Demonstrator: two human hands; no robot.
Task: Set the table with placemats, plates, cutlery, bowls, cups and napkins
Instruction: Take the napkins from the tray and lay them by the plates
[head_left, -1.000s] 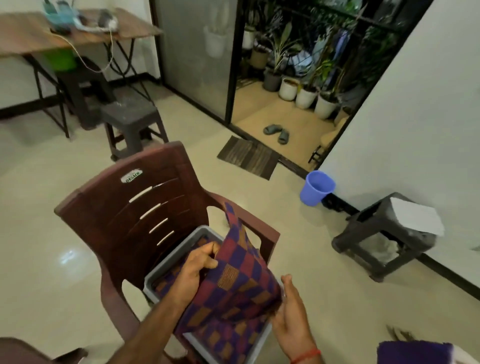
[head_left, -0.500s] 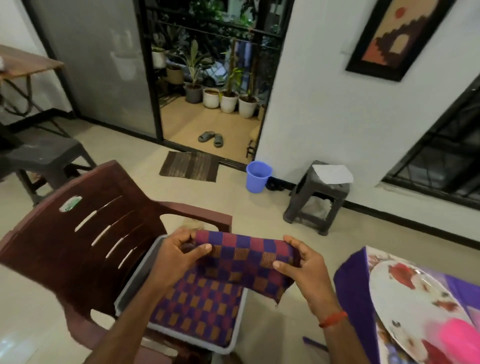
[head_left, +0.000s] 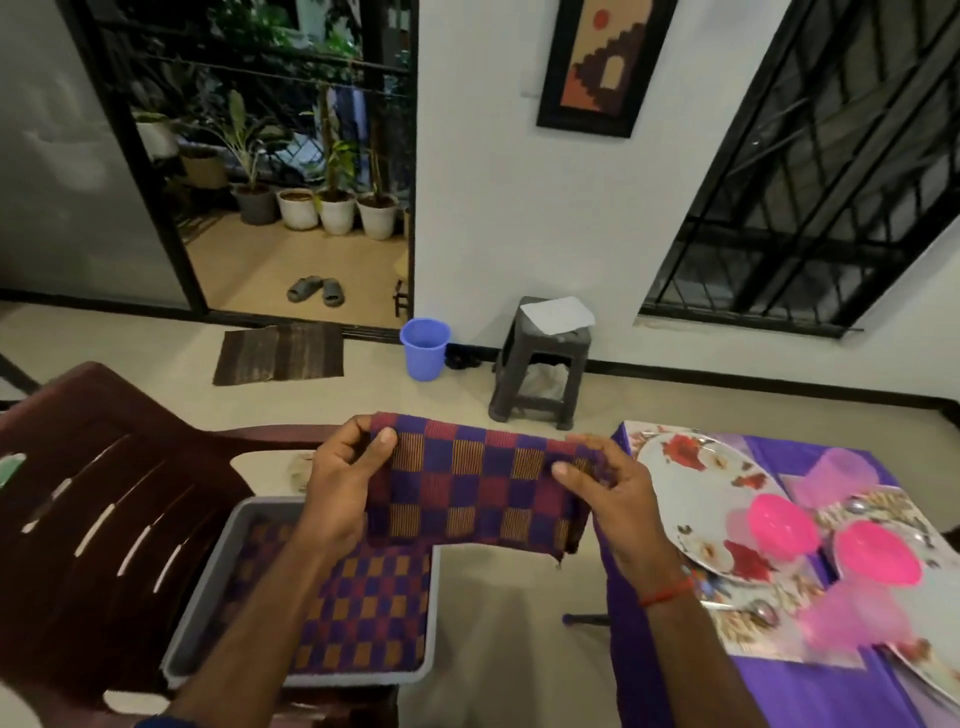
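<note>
A folded checked napkin (head_left: 475, 480) in purple, red and orange is stretched between my hands above the floor. My left hand (head_left: 345, 478) pinches its left end, thumb on top. My right hand (head_left: 610, 488) grips its right end. Below, a grey tray (head_left: 208, 613) on a brown plastic chair (head_left: 104, 509) holds more checked cloth (head_left: 363, 608). To the right, the table with a purple cloth (head_left: 810, 691) carries a floral plate (head_left: 696, 478), two pink bowls (head_left: 782, 525) and a spoon (head_left: 761, 613).
A grey stool (head_left: 540, 364) with a white paper on it stands by the wall, a blue bucket (head_left: 423, 348) beside it. A dark doormat (head_left: 278, 353) lies before the open balcony door, with slippers and potted plants beyond. Another plate edge (head_left: 930, 670) shows at far right.
The view has swung right from the chair toward the table. The napkin came up out of the tray and is now held flat and level between both hands.
</note>
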